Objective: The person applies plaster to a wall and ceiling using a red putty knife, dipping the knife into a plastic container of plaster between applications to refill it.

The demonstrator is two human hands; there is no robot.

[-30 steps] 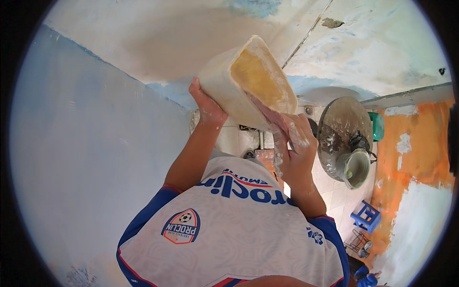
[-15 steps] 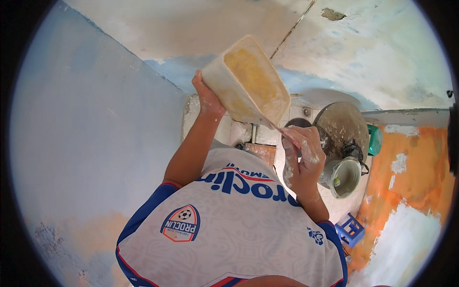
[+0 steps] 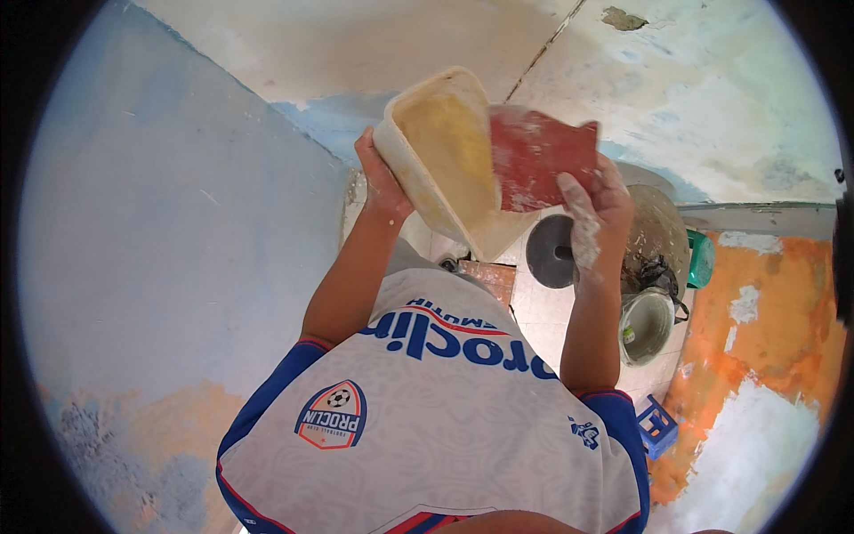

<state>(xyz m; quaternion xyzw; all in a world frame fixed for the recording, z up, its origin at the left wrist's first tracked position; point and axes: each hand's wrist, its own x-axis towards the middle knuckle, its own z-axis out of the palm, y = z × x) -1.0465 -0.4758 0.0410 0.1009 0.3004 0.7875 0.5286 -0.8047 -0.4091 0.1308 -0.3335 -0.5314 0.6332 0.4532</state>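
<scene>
My left hand (image 3: 382,182) is closed round the outer side of a whitish plastic tub (image 3: 405,167), which tilts so that its yellowish, smeared inside shows. In my right hand (image 3: 609,206), dusted with white residue, is a flat red putty spreader (image 3: 541,162) with pale smears on its face. The thumb presses on the spreader's near face and the other fingers are mostly behind it. Its left edge overlaps the right part of the tub; whether the two touch, I cannot tell.
Below to the right are a stained round surface (image 3: 656,236), a whitish bucket (image 3: 648,322), a black plastic bag (image 3: 659,274), a green container (image 3: 701,259), a blue plastic stool (image 3: 656,429) and a dark disc (image 3: 550,253). A blue wall (image 3: 178,249) and a patched orange wall (image 3: 712,343) flank me.
My right hand has moved up and right, turning the spreader from edge-on at the tub's lower corner to face-on. The tub has rotated, bringing its left wall and rim into view.
</scene>
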